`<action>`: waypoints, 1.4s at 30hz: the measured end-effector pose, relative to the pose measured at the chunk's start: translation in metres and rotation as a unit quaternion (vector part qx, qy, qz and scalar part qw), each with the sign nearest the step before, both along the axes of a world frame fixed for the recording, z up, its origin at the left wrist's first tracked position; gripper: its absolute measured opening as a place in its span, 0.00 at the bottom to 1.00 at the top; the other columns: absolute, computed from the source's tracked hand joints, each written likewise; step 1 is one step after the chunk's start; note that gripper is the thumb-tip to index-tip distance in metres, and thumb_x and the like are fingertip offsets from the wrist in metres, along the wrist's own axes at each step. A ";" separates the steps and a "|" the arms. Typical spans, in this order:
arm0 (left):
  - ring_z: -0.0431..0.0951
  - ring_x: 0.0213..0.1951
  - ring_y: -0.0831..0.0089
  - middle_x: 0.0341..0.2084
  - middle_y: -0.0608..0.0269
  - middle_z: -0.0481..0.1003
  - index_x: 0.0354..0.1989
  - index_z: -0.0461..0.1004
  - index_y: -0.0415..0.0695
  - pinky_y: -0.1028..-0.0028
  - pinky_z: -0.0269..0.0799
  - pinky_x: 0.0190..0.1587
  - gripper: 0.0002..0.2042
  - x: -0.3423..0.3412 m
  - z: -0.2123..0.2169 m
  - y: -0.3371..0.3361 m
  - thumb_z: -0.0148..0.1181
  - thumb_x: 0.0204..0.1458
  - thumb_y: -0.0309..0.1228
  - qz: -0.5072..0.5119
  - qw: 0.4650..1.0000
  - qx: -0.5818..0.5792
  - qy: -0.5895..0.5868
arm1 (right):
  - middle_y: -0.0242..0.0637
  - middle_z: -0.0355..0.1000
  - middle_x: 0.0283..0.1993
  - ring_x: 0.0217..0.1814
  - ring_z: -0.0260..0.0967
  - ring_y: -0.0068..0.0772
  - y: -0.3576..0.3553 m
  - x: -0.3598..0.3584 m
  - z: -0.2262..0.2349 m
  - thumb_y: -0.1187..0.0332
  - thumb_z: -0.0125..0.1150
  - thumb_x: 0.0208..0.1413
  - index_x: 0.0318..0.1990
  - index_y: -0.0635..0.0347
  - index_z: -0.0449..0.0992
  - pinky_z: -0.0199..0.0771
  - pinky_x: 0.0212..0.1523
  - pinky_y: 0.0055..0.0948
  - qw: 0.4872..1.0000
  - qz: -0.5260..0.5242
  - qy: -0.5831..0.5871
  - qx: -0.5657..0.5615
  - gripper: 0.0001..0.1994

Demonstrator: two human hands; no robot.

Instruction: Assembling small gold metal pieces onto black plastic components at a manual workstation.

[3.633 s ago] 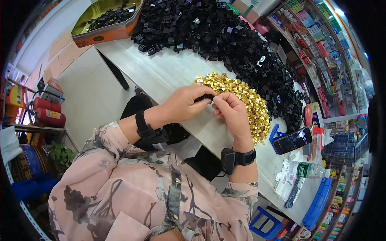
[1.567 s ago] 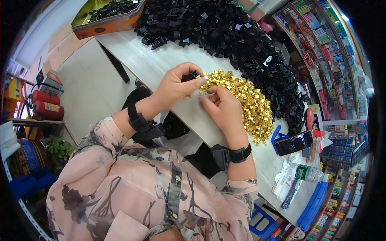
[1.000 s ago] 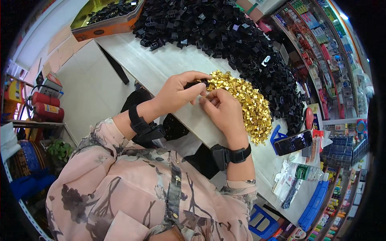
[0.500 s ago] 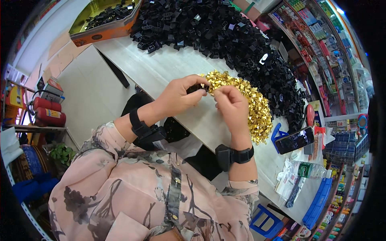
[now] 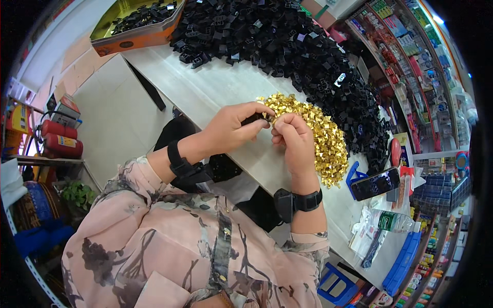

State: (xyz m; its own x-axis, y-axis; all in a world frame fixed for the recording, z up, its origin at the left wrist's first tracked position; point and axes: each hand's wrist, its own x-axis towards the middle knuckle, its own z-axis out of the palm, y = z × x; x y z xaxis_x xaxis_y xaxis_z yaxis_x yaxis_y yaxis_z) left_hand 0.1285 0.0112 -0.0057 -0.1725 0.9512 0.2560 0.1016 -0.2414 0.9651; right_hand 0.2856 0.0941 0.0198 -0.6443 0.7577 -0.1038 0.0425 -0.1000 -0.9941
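Between the thumb and forefinger of my left hand [image 5: 231, 127] is a small black plastic piece [image 5: 267, 117], mostly covered by the fingers. My right hand [image 5: 296, 139] is closed in a pinch right against it; whatever its fingertips hold is hidden. Both hands hover over the near edge of the pale table [image 5: 221, 77]. Just beyond them lies a heap of small shiny gold metal pieces [image 5: 328, 146]. Farther back spreads a big pile of black plastic pieces [image 5: 267, 41], curving round to the right.
An orange box with a gold inside [image 5: 128, 43] stands at the far left, holding more black pieces. To the right lie a phone [image 5: 376, 184] on a blue stand, a water bottle [image 5: 395, 220] and a blue tray [image 5: 402, 264]. Stocked shelves [image 5: 405, 66] rise beyond.
My hands have come closer, so the right fingertips now meet the black piece in my left hand. The left hand has shifted slightly right.
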 end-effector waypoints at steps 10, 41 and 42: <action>0.74 0.31 0.76 0.32 0.60 0.75 0.45 0.72 0.38 0.75 0.71 0.34 0.12 -0.001 -0.012 0.006 0.55 0.51 0.22 0.056 0.973 0.130 0.184 | 0.23 0.69 0.28 0.27 0.64 0.12 0.000 0.001 0.010 0.67 0.54 0.57 0.34 0.55 0.72 0.64 0.28 0.14 0.997 0.023 -0.078 -0.007 0.04; 0.78 0.34 0.64 0.33 0.57 0.77 0.49 0.71 0.42 0.71 0.73 0.40 0.18 -0.061 0.036 -0.039 0.57 0.53 0.39 -0.281 0.935 -0.191 0.099 | 0.36 0.70 0.27 0.25 0.68 0.30 -0.006 -0.011 -0.008 0.69 0.63 0.48 0.32 0.60 0.76 0.69 0.28 0.25 0.869 0.031 -0.175 0.461 0.06; 0.78 0.33 0.62 0.33 0.56 0.77 0.48 0.72 0.43 0.70 0.73 0.40 0.18 -0.069 0.042 -0.029 0.57 0.52 0.39 -0.195 0.958 -0.196 0.077 | 0.36 0.70 0.27 0.25 0.68 0.30 -0.007 -0.010 -0.005 0.69 0.63 0.48 0.32 0.60 0.76 0.69 0.28 0.25 0.869 0.028 -0.176 0.462 0.06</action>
State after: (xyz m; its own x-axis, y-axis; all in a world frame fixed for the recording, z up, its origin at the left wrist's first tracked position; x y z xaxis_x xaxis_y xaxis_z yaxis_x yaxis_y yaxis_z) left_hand 0.0594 -0.0180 0.0368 0.2270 0.9638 -0.1399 0.2260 0.0876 0.9702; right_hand 0.2753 0.0868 0.0151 -0.7341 0.5908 0.3347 0.3387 0.7458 -0.5736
